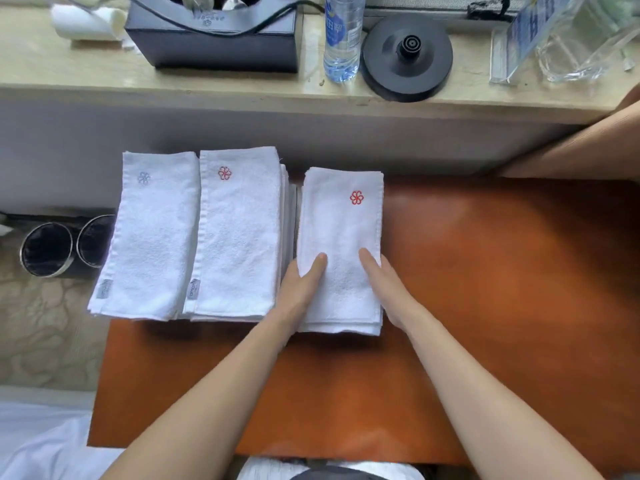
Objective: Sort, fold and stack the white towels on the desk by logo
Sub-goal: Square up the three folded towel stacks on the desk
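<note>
Three folded white towels lie side by side on the orange desk (485,271). The left towel (149,237) bears a pale blue flower logo. A red-logo stack (239,237) of several towels sits in the middle. To its right lies a folded red-logo towel (341,220). My left hand (301,289) grips that towel's lower left edge, thumb on top and fingers underneath. At the lower right edge my right hand (384,282) holds it the same way.
A ledge (86,74) behind holds a black box (211,39), a water bottle (343,36), a black kettle base (407,51) and clear plastic holders (571,39). Two dark cups (46,249) stand left of the desk, above patterned carpet (45,323).
</note>
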The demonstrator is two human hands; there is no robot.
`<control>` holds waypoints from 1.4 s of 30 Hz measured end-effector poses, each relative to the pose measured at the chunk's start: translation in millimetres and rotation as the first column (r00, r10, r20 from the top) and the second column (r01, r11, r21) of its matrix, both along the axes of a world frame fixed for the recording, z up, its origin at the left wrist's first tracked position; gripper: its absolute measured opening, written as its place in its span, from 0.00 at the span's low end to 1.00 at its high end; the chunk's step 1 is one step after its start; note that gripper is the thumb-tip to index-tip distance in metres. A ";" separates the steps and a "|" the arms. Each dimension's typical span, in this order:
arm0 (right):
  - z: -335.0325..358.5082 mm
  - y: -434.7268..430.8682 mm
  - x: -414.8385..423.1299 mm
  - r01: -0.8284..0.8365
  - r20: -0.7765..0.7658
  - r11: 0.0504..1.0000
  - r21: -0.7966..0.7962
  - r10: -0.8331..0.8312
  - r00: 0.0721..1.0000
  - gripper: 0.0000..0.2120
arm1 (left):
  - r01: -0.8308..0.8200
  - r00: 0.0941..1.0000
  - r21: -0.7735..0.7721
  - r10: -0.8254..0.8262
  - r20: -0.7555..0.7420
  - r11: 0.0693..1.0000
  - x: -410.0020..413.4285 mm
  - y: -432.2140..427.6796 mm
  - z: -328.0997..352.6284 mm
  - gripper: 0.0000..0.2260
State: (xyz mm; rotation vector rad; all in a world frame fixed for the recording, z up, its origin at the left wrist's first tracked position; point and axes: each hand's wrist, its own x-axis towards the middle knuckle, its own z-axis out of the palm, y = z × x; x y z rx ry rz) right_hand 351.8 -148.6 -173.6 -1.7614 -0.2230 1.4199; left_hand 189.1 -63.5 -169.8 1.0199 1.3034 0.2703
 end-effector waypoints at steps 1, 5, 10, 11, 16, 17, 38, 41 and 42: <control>-1.9 -13.7 -11.5 0.017 0.008 1.000 0.014 -0.017 1.000 0.23 | 0.006 1.000 -0.011 -0.006 0.014 1.000 -7.9 -11.9 -1.0 0.17; -8.5 -35.4 -36.4 0.056 0.092 0.998 0.039 -0.059 0.994 0.17 | 0.063 0.996 0.011 -0.064 0.069 0.998 -21.7 -34.0 -10.2 0.18; -9.2 -31.7 -27.6 0.039 0.209 0.999 0.034 -0.045 0.977 0.18 | 0.131 0.991 0.120 -0.134 0.020 0.984 -21.1 -30.1 -8.6 0.14; -8.8 -31.9 -27.3 0.012 0.235 0.999 0.031 -0.019 0.972 0.21 | 0.144 0.989 0.135 -0.146 0.007 0.980 -22.0 -30.0 -7.7 0.11; -5.4 -43.2 -33.1 -0.034 0.279 0.997 0.065 0.015 0.960 0.23 | 0.144 0.990 0.154 -0.141 -0.027 0.978 -29.7 -40.8 -7.1 0.14; -5.9 -47.2 -32.3 -0.041 0.267 0.997 0.069 0.021 0.963 0.20 | 0.143 0.990 0.147 -0.141 -0.026 0.979 -32.6 -44.5 -7.7 0.18; 34.3 -71.7 -25.4 -0.120 0.341 0.968 0.221 0.039 0.939 0.19 | 0.264 0.964 0.037 -0.262 -0.051 0.964 -80.7 -65.8 42.8 0.19; 51.2 -62.7 -31.3 -0.115 0.311 0.965 0.238 0.037 0.950 0.22 | 0.267 0.963 0.043 -0.264 -0.055 0.963 -89.2 -61.2 50.8 0.29; 57.0 -59.6 -36.7 -0.102 0.304 0.969 0.224 0.030 0.952 0.25 | 0.282 0.959 0.050 -0.279 -0.057 0.958 -91.3 -59.1 54.9 0.31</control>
